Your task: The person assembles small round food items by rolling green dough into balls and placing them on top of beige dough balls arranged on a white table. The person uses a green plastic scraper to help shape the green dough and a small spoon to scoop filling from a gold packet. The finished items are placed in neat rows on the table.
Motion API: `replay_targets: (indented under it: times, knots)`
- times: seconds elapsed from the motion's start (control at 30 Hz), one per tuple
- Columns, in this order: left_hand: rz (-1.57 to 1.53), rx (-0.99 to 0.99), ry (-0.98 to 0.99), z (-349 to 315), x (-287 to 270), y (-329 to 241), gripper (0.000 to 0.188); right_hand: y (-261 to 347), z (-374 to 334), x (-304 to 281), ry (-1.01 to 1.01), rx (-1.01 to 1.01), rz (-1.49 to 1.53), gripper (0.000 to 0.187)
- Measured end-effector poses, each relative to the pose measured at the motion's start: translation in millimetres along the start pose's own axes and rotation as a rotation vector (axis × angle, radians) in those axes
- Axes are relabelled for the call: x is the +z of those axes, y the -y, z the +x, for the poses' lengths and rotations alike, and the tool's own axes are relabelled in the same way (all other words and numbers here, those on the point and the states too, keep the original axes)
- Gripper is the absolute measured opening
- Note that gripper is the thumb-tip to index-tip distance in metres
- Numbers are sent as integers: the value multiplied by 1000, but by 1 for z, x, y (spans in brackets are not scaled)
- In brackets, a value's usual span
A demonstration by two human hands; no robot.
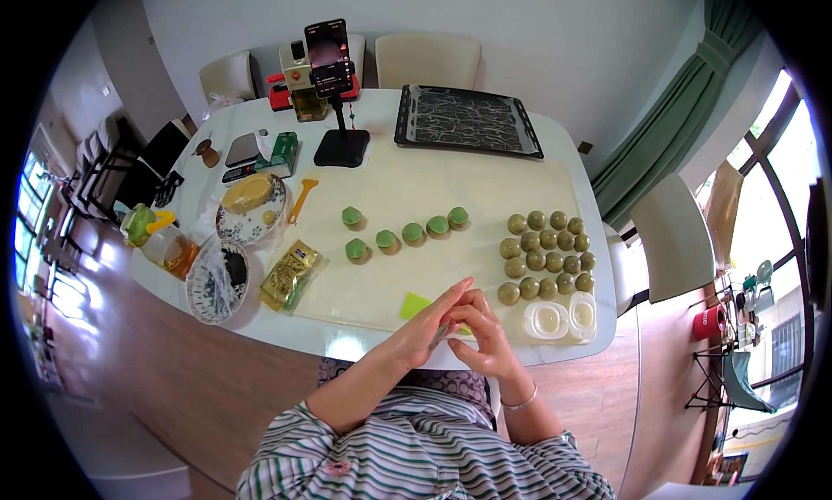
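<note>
While the two palms press together near the table's front edge, a small flattened piece of greenish dough (444,329) sits between them, mostly hidden, so its exact shape cannot be told. The left hand (431,316) lies over it with fingers stretched out straight and flat; the right hand (479,331) cups beneath, fingers loosely curled around the piece. Just beside the hands, on the pale work mat (407,188), lies a lime-green scraper (416,305). Judging by this grip, the pressing goes best with even, gentle pressure from the flat palm, turning the piece a little so it thins uniformly and does not tear or stick. Farther out, to the right, dark green balls (547,256) stand in tidy rows, with two white moulds (559,318) near the edge below them. Across the middle of the mat, six filled pieces with bright green tops (403,231) form a loose curve. Well apart at the far side rest a dark baking tray (466,120) and a phone on a stand (331,62); a patterned bowl (250,207) sits to the left.
</note>
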State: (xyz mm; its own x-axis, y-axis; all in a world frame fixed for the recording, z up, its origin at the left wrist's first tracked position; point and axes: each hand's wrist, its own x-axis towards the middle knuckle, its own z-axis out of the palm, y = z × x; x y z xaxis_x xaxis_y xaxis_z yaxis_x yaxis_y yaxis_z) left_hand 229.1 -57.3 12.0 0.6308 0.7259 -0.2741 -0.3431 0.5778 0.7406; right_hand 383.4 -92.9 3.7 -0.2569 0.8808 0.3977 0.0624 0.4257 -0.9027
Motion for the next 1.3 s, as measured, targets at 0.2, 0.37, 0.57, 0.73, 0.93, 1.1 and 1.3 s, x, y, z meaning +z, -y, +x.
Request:
replay_targets:
  times: [0.2, 0.37, 0.57, 0.73, 0.93, 1.1, 1.3]
  knots:
    - [-105, 3, 68, 7, -6, 8, 63, 3, -1, -6, 59, -9, -82, 43]
    - [-141, -19, 85, 11, -7, 10, 71, 1, -5, -8, 29, 20, -47, 43]
    - [-185, -93, 100, 15, -11, 9, 77, -5, -8, -13, 50, 78, -29, 44]
    - [-359, -118, 120, 15, -8, 8, 76, 7, 17, -48, 149, 203, 125, 35]
    - [-585, -114, 177, 45, 3, -16, 88, -32, 97, -165, -99, 82, -937, 28]
    - [-578, 19, 123, 115, -7, -25, 103, -77, 117, -191, 235, 285, -962, 43]
    - [-270, 13, -185, 185, 16, -35, 107, -79, 129, -194, 321, 378, -928, 40]
